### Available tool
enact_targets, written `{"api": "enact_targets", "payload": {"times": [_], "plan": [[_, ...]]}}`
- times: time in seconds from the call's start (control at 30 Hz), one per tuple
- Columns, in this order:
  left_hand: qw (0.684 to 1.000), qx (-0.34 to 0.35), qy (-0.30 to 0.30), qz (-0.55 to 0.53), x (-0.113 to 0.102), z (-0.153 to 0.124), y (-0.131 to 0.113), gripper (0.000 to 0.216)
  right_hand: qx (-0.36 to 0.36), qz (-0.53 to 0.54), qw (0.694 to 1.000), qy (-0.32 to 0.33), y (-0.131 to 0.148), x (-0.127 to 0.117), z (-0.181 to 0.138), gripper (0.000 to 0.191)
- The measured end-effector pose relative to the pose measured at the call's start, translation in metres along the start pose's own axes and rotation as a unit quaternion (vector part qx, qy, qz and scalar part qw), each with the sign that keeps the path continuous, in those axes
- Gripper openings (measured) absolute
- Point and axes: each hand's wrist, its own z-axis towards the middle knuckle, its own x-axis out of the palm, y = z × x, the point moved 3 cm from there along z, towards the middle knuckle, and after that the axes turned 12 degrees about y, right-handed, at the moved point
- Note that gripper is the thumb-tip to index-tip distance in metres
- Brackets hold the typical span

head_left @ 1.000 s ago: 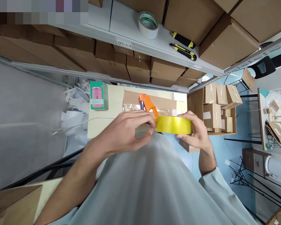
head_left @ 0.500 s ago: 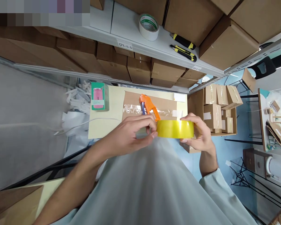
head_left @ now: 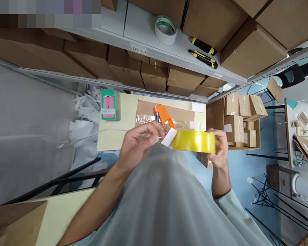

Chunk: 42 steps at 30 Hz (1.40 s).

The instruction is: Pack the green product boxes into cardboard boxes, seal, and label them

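My right hand (head_left: 219,147) grips a yellow roll of tape (head_left: 194,141) held in front of my chest. My left hand (head_left: 138,141) pinches the loose end of the tape, where a small white tab (head_left: 168,137) sticks out from the roll's left side. Beyond my hands, on the pale table (head_left: 113,136), lies an orange tape dispenser (head_left: 162,114) on top of a flat brown cardboard piece (head_left: 166,114) with clear tape across it.
A green box with a pink picture (head_left: 110,104) stands on the table's left part. The shelf above carries a white tape roll (head_left: 165,29), two yellow-black utility knives (head_left: 202,52) and cardboard boxes. An open carton of small boxes (head_left: 240,119) sits to the right.
My left hand has peeled the tape's end away from the roll, so the white tab now shows. The roll and my right hand shifted slightly right.
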Motion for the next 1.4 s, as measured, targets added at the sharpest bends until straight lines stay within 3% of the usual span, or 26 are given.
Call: {"api": "enact_targets", "payload": {"times": [0.1,0.2,0.3,0.4,0.6,0.73,0.83,0.97,1.07,1.17,1.27,1.4], "plan": [[0.998,-0.003,-0.067,-0.008,0.006,-0.008,0.005,0.031,0.027,-0.008,0.999,-0.04,-0.004,0.002,-0.004,0.065],[0.997,0.007,-0.075,0.028,0.006,-0.011,0.004,0.023,0.047,-0.006,0.998,-0.051,-0.004,0.003,-0.005,0.065],[0.992,0.025,-0.008,0.124,0.002,-0.011,-0.003,0.016,0.055,0.01,0.998,-0.037,-0.002,0.003,-0.004,0.063],[0.975,0.031,0.067,0.208,-0.004,-0.011,-0.009,0.03,0.078,0.027,0.996,-0.015,-0.001,0.004,-0.002,0.063],[0.963,0.024,0.169,0.21,-0.011,-0.019,-0.013,0.041,0.113,0.091,0.989,0.007,-0.004,0.011,-0.004,0.06],[0.939,0.021,0.121,0.322,-0.014,-0.021,-0.012,0.015,0.15,0.113,0.982,0.007,-0.009,0.014,-0.007,0.065],[0.922,0.05,0.092,0.374,-0.016,-0.021,-0.016,0.012,0.171,0.123,0.977,0.013,-0.011,0.016,-0.006,0.067],[0.922,0.073,0.113,0.363,-0.019,-0.023,-0.022,0.01,0.216,0.179,0.959,0.046,-0.017,0.025,-0.006,0.064],[0.936,0.044,0.141,0.319,-0.019,-0.028,-0.019,0.01,0.256,0.262,0.928,0.075,-0.024,0.038,-0.008,0.058],[0.943,0.004,0.114,0.313,-0.022,-0.034,-0.016,0.012,0.296,0.302,0.903,0.079,-0.036,0.05,-0.016,0.056],[0.945,-0.029,0.05,0.323,-0.028,-0.041,-0.017,0.008,0.315,0.309,0.896,0.046,-0.048,0.057,-0.03,0.051],[0.943,-0.056,0.004,0.327,-0.031,-0.047,-0.023,0.018,0.335,0.325,0.883,-0.061,-0.061,0.059,-0.052,0.049]]}}
